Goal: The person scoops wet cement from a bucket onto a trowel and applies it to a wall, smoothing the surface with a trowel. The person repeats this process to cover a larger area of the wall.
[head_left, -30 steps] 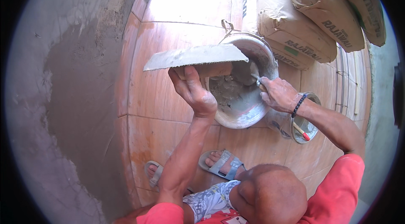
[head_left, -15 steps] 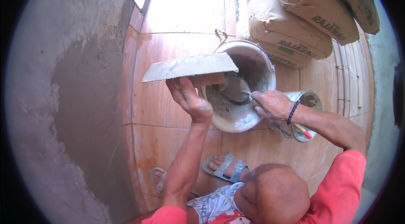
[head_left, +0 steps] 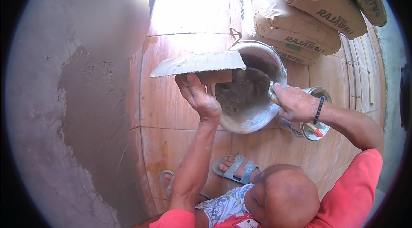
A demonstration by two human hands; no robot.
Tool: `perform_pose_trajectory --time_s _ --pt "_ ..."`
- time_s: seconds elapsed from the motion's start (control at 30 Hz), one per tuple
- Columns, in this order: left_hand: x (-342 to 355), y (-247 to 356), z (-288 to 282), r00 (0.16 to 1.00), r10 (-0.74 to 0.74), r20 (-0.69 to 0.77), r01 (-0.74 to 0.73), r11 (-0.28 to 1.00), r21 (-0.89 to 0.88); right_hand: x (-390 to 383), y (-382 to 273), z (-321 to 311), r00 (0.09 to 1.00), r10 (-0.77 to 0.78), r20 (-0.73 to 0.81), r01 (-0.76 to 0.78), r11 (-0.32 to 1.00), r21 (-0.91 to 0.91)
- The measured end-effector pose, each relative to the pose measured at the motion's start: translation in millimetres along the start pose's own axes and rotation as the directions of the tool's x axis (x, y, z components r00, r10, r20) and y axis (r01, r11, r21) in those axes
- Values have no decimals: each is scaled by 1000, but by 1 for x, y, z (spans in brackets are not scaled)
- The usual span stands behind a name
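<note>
My left hand (head_left: 201,99) is closed under a plasterer's hawk (head_left: 201,65), gripping its wooden underside and keeping the flat grey plate roughly level over the left part of the bucket's mouth. A large bucket (head_left: 242,126), crusted with mortar, stands tilted toward me on the tiles. Grey wet mortar (head_left: 240,95) lies inside it. At the bucket's right rim, my right hand (head_left: 296,103) is wrapped round the handle of a trowel (head_left: 274,96). The trowel's blade reaches into the bucket and is hard to make out against the mortar.
Brown paper sacks (head_left: 296,17) are stacked behind the bucket. A smaller bucket (head_left: 315,135) with a red-tipped handle (head_left: 317,132) in it stands by my right wrist. Partly plastered wall (head_left: 94,112) rises on the left. Thin metal rods (head_left: 352,75) lie at the right.
My right hand has drawn rightward to the bucket's rim with the trowel. The blade, earlier showing its broad face, is now barely visible. My left hand still supports the hawk.
</note>
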State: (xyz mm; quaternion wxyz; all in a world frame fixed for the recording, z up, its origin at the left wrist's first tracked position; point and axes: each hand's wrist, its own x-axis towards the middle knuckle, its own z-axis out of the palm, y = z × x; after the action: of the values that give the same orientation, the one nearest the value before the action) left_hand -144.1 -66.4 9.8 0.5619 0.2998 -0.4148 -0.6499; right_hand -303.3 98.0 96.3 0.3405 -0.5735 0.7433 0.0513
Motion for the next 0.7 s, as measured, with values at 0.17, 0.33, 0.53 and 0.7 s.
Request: perform_pose_trajectory --time_s 0.17,0.33,0.53,0.7 --pt "0 0 1 995 53 85 -56 998 35 14 -6 -9 996 80 -28 -80 997 6" --pt "-6 2 12 984 89 154 -91 996 3 23 -17 1 995 -21 -93 -2 970 -243" --pt "-9 4 12 955 138 261 -150 988 25 24 -35 11 978 -185 -100 135 917 -375" --pt "-13 4 14 951 152 268 -153 988 -17 25 -42 20 988 -152 36 150 860 -488"
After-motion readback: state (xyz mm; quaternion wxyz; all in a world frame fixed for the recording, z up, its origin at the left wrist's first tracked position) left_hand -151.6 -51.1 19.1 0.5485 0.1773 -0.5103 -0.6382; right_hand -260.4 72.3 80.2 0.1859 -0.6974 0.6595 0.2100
